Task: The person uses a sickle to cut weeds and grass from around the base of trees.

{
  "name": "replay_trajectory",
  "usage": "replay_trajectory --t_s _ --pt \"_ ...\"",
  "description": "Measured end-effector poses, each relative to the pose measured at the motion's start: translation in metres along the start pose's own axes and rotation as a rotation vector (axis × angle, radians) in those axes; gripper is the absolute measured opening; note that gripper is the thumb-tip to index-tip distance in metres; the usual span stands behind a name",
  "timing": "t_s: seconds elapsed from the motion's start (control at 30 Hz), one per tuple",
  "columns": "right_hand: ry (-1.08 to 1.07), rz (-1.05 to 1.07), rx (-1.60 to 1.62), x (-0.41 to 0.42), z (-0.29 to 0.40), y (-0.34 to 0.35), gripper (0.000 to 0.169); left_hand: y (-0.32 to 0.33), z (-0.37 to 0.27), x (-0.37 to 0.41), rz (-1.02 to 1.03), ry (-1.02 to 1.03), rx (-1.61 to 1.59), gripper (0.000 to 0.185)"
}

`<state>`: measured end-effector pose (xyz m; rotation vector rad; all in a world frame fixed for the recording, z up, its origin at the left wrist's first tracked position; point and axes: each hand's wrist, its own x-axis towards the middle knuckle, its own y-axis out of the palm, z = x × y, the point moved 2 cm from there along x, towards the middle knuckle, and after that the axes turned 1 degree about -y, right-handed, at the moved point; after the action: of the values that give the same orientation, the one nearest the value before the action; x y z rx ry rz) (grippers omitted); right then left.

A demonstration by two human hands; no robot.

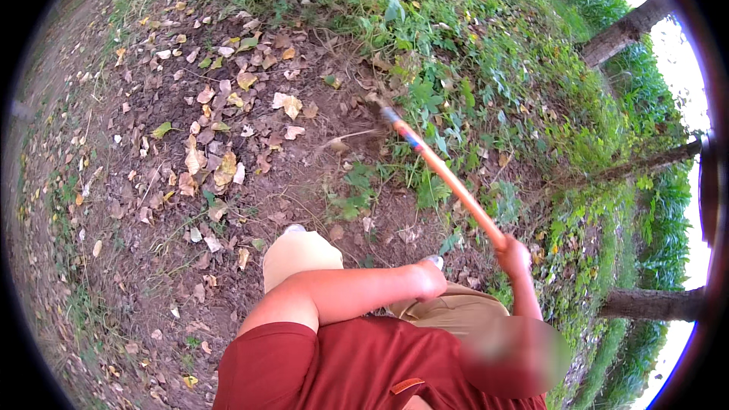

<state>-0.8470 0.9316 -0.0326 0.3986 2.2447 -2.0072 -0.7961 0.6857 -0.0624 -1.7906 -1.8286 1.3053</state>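
Observation:
My right hand (514, 257) grips the orange handle of a long-handled tool (458, 185), on the right side of my body. The handle slants up and left from that hand to a dark collar by the edge of the green plants. Its head is blurred against soil and stems, so its kind cannot be told. My left forearm crosses in front of my maroon shirt, and my left hand (431, 281) is beside my khaki trousers (450, 308), apart from the visible handle. Its fingers are turned away, and whether they hold anything cannot be told.
Dry leaves (226, 169) lie scattered over bare soil (296, 182) ahead and to the left. Low green weeds (438, 68) cover the ground ahead and right. Tree trunks (652, 304) stand along the right side, with tall green plants (655, 245) behind them.

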Motion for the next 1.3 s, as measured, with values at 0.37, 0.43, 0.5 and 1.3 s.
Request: replay_trajectory --t_s 0.37,0.43,0.5,1.3 --pt "0.091 -0.091 -0.048 -0.017 -0.024 0.016 0.019 0.019 0.005 0.002 -0.038 -0.040 -0.040 0.031" --pt "-0.007 -0.102 -0.037 -0.001 0.022 0.003 0.017 0.019 0.009 0.002 -0.046 -0.023 -0.026 0.032" --pt "-0.052 -0.079 -0.037 0.016 0.056 -0.010 0.017 0.007 0.003 -0.006 -0.025 0.004 0.003 0.030" --pt "0.492 -0.044 -0.403 -0.096 -0.171 -0.012 0.010 0.012 -0.001 -0.005 -0.050 0.043 -0.023 0.023"
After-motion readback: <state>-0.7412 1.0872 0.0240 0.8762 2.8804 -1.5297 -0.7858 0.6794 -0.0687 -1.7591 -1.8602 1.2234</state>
